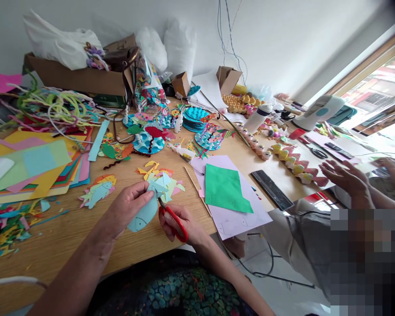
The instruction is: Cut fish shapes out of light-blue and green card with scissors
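Between the thumb and fingers of my left hand [134, 202] is a light blue paper fish [140, 220], with an eye and curved lines drawn on its lower end. Red-handled scissors [176, 223] are gripped in my right hand [177, 221], and their blades meet the paper near the fish's tail. Just beyond my hands lies a pile of paper scraps [164, 180] in yellow, orange and blue. To the left, several cut paper fish [98, 191] rest in a small stack on the table.
A green sheet [225, 188] lies on a lilac sheet [248, 217] to the right, near a black ruler [271, 189]. Coloured paper sheets [42, 162] and paper clippings [13, 228] are at the left. Another person's hands [344, 175] are at the right edge.
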